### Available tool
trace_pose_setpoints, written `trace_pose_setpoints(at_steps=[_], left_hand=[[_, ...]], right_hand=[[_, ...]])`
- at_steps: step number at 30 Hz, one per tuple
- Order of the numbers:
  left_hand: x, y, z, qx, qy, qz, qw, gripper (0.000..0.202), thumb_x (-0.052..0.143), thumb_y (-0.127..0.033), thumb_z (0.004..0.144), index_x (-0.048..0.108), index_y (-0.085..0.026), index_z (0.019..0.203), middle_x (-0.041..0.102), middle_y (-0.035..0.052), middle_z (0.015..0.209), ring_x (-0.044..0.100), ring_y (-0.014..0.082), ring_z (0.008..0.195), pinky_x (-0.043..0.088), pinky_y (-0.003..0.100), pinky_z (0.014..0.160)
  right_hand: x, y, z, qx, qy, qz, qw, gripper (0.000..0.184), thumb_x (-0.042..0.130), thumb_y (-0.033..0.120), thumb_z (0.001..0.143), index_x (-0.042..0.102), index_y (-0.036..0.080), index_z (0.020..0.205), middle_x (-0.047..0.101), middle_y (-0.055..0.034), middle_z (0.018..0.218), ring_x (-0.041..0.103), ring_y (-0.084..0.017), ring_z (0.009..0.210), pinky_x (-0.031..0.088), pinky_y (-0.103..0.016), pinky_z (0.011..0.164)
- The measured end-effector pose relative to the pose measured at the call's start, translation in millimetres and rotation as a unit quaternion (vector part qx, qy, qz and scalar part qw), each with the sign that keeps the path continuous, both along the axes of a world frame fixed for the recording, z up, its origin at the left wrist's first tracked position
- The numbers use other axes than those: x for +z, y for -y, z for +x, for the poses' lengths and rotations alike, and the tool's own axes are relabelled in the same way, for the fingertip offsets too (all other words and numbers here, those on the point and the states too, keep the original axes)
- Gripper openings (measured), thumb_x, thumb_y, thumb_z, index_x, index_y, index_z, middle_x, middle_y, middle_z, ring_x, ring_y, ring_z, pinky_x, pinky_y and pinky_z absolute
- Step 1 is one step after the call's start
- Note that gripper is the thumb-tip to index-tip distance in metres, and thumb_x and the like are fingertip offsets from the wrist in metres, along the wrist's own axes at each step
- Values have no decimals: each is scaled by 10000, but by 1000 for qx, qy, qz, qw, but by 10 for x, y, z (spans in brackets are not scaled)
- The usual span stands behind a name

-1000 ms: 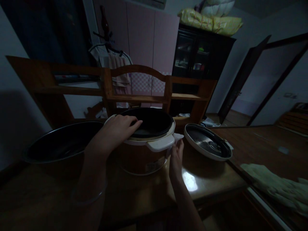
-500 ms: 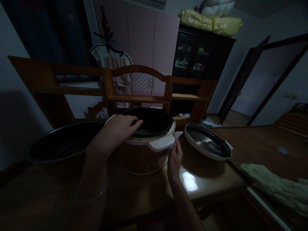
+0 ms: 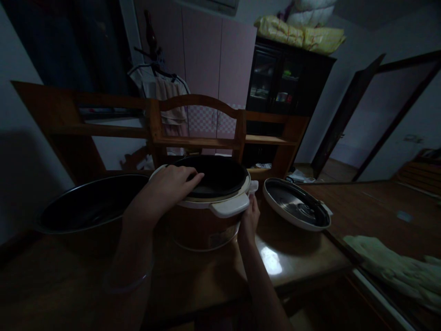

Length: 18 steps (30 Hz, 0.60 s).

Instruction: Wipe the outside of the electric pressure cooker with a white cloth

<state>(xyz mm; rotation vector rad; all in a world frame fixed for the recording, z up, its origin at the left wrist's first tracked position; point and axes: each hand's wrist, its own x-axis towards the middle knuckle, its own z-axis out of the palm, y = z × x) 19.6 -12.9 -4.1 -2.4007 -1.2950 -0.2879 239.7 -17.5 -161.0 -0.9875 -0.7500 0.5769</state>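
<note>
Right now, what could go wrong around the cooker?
1. The upturned lid lies near the right edge of the table; a knock from the right hand might push it off.
2. The left hand rests on the rim of the cooker; uneven pressure could shift it.
3. The white cloth is beside the handle and might snag.

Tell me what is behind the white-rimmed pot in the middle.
Behind the pot stands a wooden shelf frame, with pink cabinet doors farther back. The pot covers whatever lies directly behind its body, so that cannot be seen.
</note>
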Motion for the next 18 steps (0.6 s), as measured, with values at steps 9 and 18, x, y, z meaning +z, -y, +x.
trace_pose_setpoints(at_steps=[9,18], left_hand=[[30,24,12,12,-31,11,999,447,374,-208,1014,646,-259,1365,729,92,1253,692,255,1096,482,345,884],[-23,11,-12,2,-41,28,999,516,351,-143,981,597,-251,1422,691,110,1323,669,288,1135,478,376,871]], right_hand=[[-144,327,-156,13,0,-7,1000,552,491,572,978,622,186,1350,694,-105,1305,617,-232,1232,458,-348,1036],[-308,744,-557,-14,151,-28,988,577,387,420,1042,342,269,1597,521,-100,1544,390,-256,1502,412,-476,1157]])
